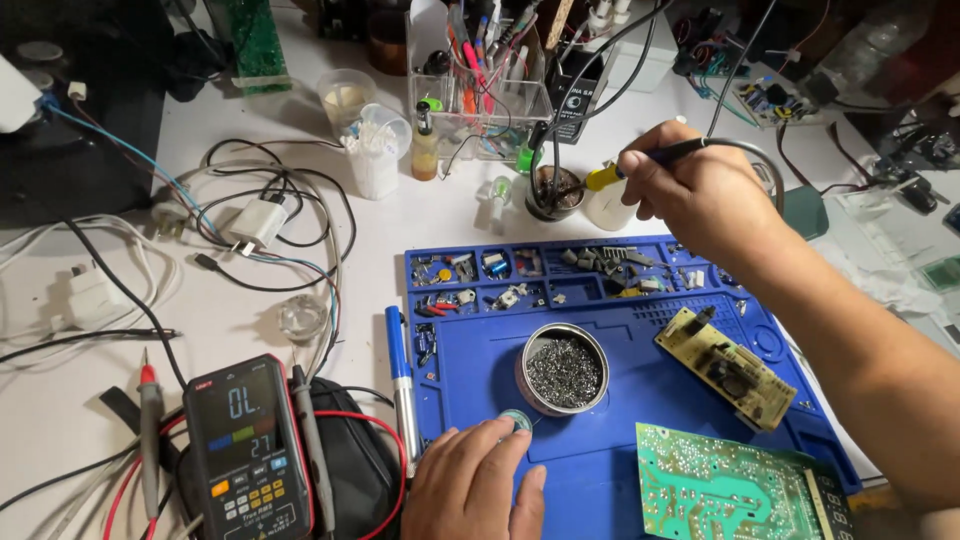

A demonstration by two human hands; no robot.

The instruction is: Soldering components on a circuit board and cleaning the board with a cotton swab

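Far left on the bench (330, 250): tangled cables and a white plug adapter (258, 222). Below them, a dark multimeter (247, 447) with lit screen, lying on a black pouch, red and black probe leads beside it. Just right of that, a blue pen (400, 370) along the edge of the blue work mat (590, 450). Left hand (478, 487) at the mat's near edge, grip closed on a small solder spool (516, 420), thumb and fingertips pinching it. Touching-close behind the spool, a round tin of metal wool (563, 368). Along the mat's far edge, compartments of small parts. Further right, a tan circuit board (738, 368) lying tilted, and a green circuit board (735, 485) at the near corner. Above the mat, right hand (700, 190) raised, grip clamped around a soldering iron (640, 165) with yellow collar, tip pointing left over a dark round pot (556, 192). Behind, a clear organiser (478, 90) full of tools.
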